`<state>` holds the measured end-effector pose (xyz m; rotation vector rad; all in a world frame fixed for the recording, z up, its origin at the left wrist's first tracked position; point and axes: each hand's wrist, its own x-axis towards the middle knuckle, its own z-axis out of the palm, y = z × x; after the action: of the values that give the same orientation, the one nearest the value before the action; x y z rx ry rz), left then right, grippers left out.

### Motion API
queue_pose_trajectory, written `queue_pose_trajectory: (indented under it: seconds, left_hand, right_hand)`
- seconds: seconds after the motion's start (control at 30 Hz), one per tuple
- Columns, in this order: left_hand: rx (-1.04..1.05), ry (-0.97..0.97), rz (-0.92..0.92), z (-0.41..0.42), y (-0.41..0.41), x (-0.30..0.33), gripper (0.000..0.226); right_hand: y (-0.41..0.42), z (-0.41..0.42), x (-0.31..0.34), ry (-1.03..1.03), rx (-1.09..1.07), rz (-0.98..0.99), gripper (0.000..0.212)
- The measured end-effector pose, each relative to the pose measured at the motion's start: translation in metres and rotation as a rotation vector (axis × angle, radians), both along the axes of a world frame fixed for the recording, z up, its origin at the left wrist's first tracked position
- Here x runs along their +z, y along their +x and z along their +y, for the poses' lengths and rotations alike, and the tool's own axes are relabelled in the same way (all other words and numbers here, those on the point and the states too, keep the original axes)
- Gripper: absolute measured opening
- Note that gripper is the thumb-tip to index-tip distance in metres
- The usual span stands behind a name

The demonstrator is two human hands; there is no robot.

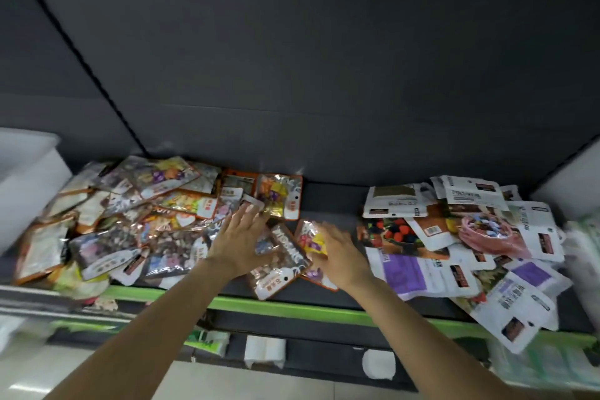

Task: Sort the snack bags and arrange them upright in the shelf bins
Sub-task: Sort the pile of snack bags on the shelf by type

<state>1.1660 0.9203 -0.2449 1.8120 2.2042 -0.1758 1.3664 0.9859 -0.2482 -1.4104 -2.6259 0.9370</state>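
Note:
A heap of shiny orange-edged snack bags [130, 221] lies flat on the left half of the dark shelf [331, 201]. A second heap of white and purple snack bags [470, 237] lies flat on the right. My left hand [242, 237] rests palm down with fingers spread on bags at the heap's right edge. My right hand [337, 253], blurred, lies over a small colourful bag [310, 237] beside a dark brown bag [285, 256] that reaches the shelf's front edge. Whether either hand grips a bag is unclear.
The shelf has a green front strip [292, 305]. A white bin [26, 178] stands at the far left and another white bin [571, 182] at the far right. White packs [264, 351] sit on the lower shelf. A dark back panel rises behind.

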Motion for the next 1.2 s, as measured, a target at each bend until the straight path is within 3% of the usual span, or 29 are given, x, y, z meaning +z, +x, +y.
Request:
queue_pose_trajectory:
  seconds: [0.2,0.3,0.37,0.47,0.57,0.73,1.0,1.2]
  left_hand:
    - [-0.123,-0.028,0.124,-0.024,-0.065,-0.013,0.090]
    - [-0.224,-0.038,0.140,-0.038,-0.090,-0.006,0.094]
    - [-0.234,-0.043,0.126,-0.043,-0.102,0.001,0.101]
    - [-0.193,0.001,0.155,-0.038,-0.118,0.008,0.096]
    - [-0.134,-0.043,0.173,-0.029,-0.126,0.008,0.107]
    - [-0.117,-0.100,0.224,-0.025,-0.130,0.003,0.113]
    - [0.028,-0.096,0.101,-0.015,-0.110,0.017,0.107]
    - [0.084,0.221,-0.072,0.025,-0.040,0.036,0.075]
  right_hand:
    - [-0.047,-0.015,-0.021,0.009,0.011,-0.201,0.083]
    - [-0.075,-0.009,-0.009,0.145,-0.084,-0.219,0.072]
    - [-0.096,-0.003,-0.003,0.213,-0.131,-0.128,0.060]
    - [-0.129,0.008,-0.004,0.109,-0.080,-0.015,0.059]
    - [-0.156,0.015,-0.013,0.038,-0.089,-0.015,0.056]
    - [-0.174,0.022,-0.015,0.029,-0.285,0.036,0.021]
    - [-0.114,0.038,0.022,0.074,-0.573,0.329,0.009]
    - [-0.044,0.042,0.051,0.113,-0.694,0.602,0.009]
